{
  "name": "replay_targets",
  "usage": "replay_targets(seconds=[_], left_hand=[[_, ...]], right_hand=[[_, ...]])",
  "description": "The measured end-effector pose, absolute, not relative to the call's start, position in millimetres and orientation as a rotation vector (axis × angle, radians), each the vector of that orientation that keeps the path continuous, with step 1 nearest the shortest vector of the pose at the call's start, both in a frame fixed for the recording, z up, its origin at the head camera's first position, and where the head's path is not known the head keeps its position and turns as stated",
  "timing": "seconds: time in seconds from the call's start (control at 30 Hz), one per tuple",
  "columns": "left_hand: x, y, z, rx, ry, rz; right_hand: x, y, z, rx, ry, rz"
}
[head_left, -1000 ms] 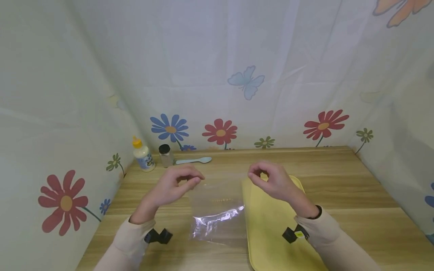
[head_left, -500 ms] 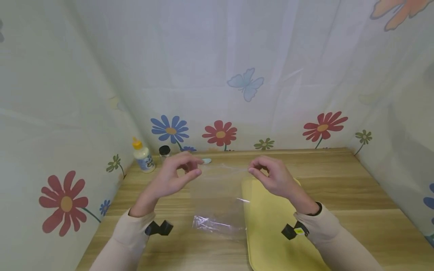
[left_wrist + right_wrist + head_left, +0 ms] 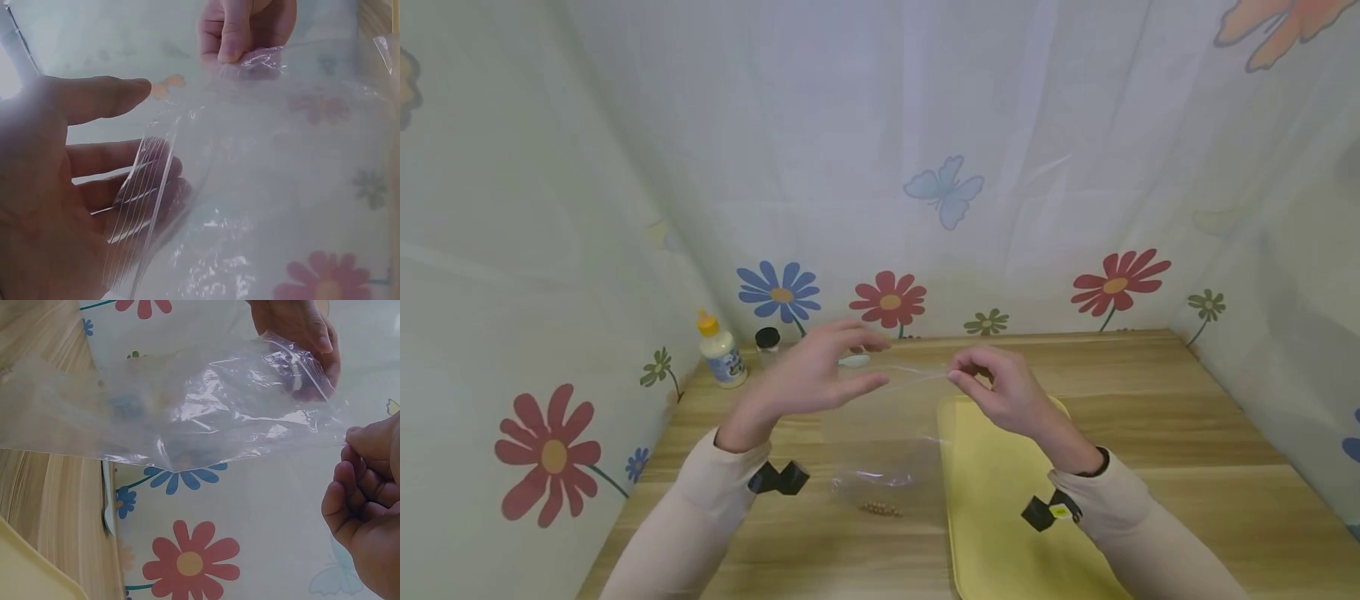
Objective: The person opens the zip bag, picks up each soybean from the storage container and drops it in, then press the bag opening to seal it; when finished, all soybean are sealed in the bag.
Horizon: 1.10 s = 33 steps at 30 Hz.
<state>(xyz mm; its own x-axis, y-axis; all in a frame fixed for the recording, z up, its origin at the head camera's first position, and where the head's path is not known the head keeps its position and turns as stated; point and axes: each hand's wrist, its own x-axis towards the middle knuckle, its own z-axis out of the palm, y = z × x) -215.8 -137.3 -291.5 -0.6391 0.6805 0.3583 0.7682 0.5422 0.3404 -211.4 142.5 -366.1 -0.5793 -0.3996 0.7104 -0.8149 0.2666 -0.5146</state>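
Observation:
A clear zip-lock plastic bag [image 3: 883,437] hangs over the table, its mouth at the top. My right hand [image 3: 1003,390] pinches the mouth's right corner between thumb and forefinger. At the other corner, my left hand [image 3: 820,375] has its thumb and fingers spread apart. In the left wrist view, the fingers [image 3: 156,162] lie behind the zip strip of the bag [image 3: 250,175], and the thumb stands clear of the film. Low in the bag's outline shows a short row of small brown, bead-like pieces [image 3: 880,508]; whether it lies inside or behind cannot be told.
A yellow tray [image 3: 1007,533] lies under my right forearm. At the back left stand a yellow-capped bottle [image 3: 724,358] and a black-lidded jar [image 3: 767,340]. A pale blue spoon [image 3: 854,361] lies behind my left hand. Flowered cloth surrounds the table.
My left hand has let go of the bag's left corner, spread its fingers and moved right along the mouth. The bag was raised slightly. My right hand keeps its pinch.

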Motion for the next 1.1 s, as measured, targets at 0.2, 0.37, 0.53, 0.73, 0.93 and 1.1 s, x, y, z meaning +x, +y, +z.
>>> replay_targets(seconds=[0.2,0.37,0.53,0.73,0.93,1.1], left_hand=[[-218.3,-114.7,-288.4,-1.299,-2.633,-0.617],[-220.1,-94.3,-287.1,-1.34,-2.645,-0.543],[-221.7,-78.2,-287.2,-1.367,-2.706,-0.523],[-224.3,-68.6,-292.4,-1.441,-2.672,-0.53],[-224.5,-65.8,-297.0,-1.424,-2.594,-0.536],[-223.2,-66.0,-297.7,-1.427,-2.543,-0.541]], right_hand=[[-211.0,142.2,-366.6,1.078,-2.122,1.254],[-211.1,142.0,-366.7,1.084,-2.114,1.245],[-211.8,141.5,-368.2,1.086,-2.104,1.228],[-211.3,139.8,-368.2,1.091,-2.087,1.209],[-210.4,139.7,-368.1,1.097,-2.09,1.212],[-208.4,139.9,-369.6,1.093,-2.094,1.176]])
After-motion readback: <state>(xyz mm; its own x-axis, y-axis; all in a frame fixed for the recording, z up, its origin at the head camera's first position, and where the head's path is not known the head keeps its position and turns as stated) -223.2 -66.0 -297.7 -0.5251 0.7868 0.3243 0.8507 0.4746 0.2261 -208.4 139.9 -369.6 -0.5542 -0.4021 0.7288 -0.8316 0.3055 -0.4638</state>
